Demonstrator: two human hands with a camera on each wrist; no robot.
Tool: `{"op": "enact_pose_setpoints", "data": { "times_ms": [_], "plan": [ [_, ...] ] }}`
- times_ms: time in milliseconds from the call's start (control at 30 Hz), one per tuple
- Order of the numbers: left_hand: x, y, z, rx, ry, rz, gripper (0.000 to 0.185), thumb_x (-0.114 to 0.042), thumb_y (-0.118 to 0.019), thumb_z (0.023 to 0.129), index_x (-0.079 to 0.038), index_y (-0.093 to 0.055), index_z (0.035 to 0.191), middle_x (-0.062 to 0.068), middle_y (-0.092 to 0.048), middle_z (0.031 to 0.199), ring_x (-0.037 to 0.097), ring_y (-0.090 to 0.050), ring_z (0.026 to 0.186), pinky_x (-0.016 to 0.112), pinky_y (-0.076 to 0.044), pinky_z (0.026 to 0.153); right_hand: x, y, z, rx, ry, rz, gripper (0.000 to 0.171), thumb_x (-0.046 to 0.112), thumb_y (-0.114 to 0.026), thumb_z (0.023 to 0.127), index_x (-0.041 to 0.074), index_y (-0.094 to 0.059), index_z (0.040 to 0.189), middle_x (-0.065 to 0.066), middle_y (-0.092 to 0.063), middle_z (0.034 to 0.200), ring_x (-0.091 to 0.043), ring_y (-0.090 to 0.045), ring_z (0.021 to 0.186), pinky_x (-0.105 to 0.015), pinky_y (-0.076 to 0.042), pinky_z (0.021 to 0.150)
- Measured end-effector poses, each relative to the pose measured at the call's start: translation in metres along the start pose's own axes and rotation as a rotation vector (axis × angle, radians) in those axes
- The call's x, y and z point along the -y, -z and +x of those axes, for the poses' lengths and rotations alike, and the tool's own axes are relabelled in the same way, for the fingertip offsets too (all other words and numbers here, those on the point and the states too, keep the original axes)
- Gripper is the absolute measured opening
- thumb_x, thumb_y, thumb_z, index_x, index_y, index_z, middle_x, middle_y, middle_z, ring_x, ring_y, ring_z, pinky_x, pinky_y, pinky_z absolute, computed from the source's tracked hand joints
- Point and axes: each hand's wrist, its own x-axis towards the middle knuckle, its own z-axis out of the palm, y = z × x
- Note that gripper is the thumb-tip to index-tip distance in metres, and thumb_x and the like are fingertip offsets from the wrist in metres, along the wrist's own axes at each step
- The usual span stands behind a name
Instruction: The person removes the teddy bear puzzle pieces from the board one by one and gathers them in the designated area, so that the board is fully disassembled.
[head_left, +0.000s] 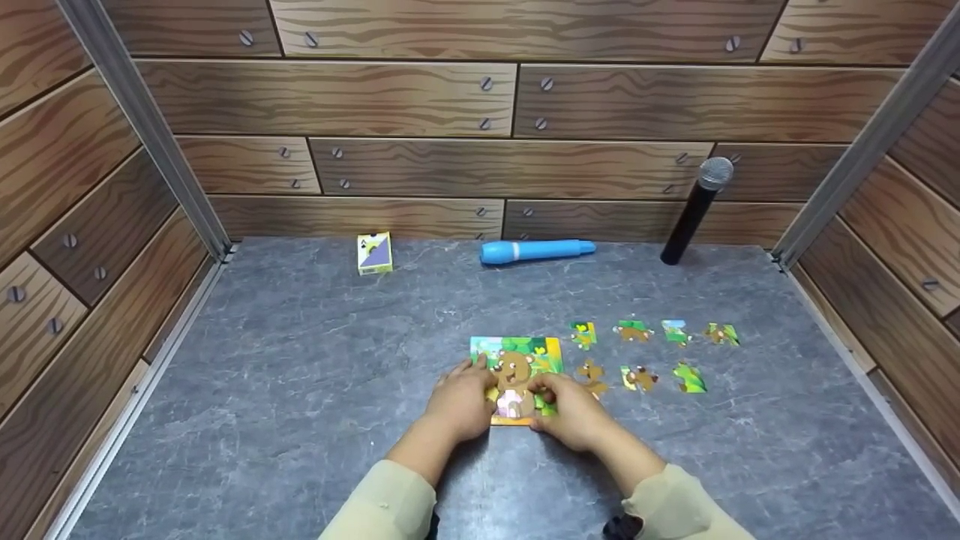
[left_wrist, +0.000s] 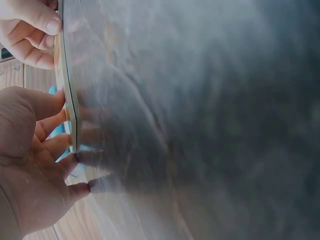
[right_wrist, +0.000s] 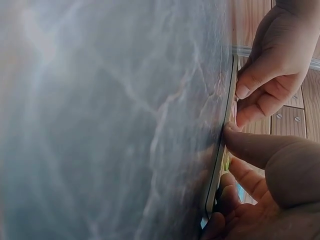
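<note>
A puzzle board with a brown bear picture lies flat on the grey table, just in front of me. My left hand rests on its left side, fingertips touching the top face of the thin board. My right hand covers the lower right corner. Its thumb presses on the board's edge and its fingers curl round the corner. Several loose puzzle pieces lie in two rows to the right of the board.
Along the back wall lie a small card box, a blue pen-shaped tube and a black microphone leaning on the wood panels. Wooden walls close in the table on three sides.
</note>
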Motion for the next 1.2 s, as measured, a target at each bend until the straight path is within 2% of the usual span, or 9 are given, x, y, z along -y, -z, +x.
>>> {"op": "enact_pose_setpoints", "data": {
  "times_ms": [167, 367, 533, 900, 1000, 1200],
  "plan": [
    [0.001, 0.001, 0.000, 0.004, -0.010, -0.002, 0.034, -0.015, -0.073, 0.096, -0.005, -0.072, 0.129, 0.016, -0.043, 0.165, 0.039, -0.036, 0.154, 0.064, -0.025, 0.124, 0.000, 0.000, 0.000, -0.026, 0.019, 0.030, 0.043, 0.001, -0.090, 0.078, 0.010, -0.070, 0.116, -0.002, -0.064, 0.100, -0.021, -0.061, 0.097, -0.049, -0.054, 0.092],
    [0.003, 0.001, 0.000, -0.009, -0.019, -0.005, 0.034, -0.014, -0.074, 0.094, -0.007, -0.074, 0.127, 0.015, -0.045, 0.164, 0.038, -0.038, 0.153, 0.064, -0.027, 0.123, -0.001, -0.001, 0.001, -0.056, 0.077, 0.057, 0.044, -0.005, -0.089, 0.073, 0.008, -0.068, 0.110, -0.001, -0.063, 0.091, -0.018, -0.058, 0.083, -0.038, -0.053, 0.076],
    [0.004, 0.002, 0.001, -0.014, -0.029, -0.010, 0.035, -0.015, -0.074, 0.094, -0.007, -0.074, 0.128, 0.016, -0.046, 0.163, 0.039, -0.039, 0.152, 0.063, -0.028, 0.123, -0.001, -0.001, 0.002, -0.057, 0.074, 0.076, 0.044, -0.007, -0.088, 0.073, 0.007, -0.068, 0.110, 0.000, -0.063, 0.087, -0.015, -0.057, 0.074, -0.032, -0.050, 0.067],
    [0.006, 0.001, 0.001, -0.016, -0.029, -0.019, 0.037, -0.016, -0.075, 0.093, -0.006, -0.074, 0.129, 0.016, -0.046, 0.163, 0.039, -0.039, 0.152, 0.062, -0.028, 0.124, -0.002, 0.001, 0.003, -0.039, 0.081, 0.093, 0.040, -0.005, -0.085, 0.080, 0.003, -0.070, 0.115, -0.001, -0.063, 0.087, -0.015, -0.058, 0.070, -0.027, -0.050, 0.060],
    [0.007, 0.000, 0.001, -0.018, -0.026, -0.016, 0.036, -0.017, -0.075, 0.094, -0.006, -0.075, 0.128, 0.017, -0.046, 0.163, 0.040, -0.039, 0.152, 0.063, -0.028, 0.124, -0.003, 0.006, 0.001, -0.040, 0.083, 0.114, 0.040, -0.006, -0.083, 0.080, 0.003, -0.071, 0.118, -0.002, -0.064, 0.090, -0.015, -0.058, 0.072, -0.027, -0.051, 0.062],
    [0.006, -0.001, 0.000, -0.019, -0.025, -0.022, 0.036, -0.018, -0.076, 0.094, -0.006, -0.075, 0.127, 0.017, -0.046, 0.163, 0.040, -0.039, 0.152, 0.064, -0.027, 0.124, -0.013, 0.030, -0.007, -0.078, 0.123, 0.111, 0.042, -0.004, -0.083, 0.083, 0.002, -0.071, 0.123, -0.008, -0.068, 0.105, -0.019, -0.062, 0.086, -0.033, -0.055, 0.077]
  ]
}}
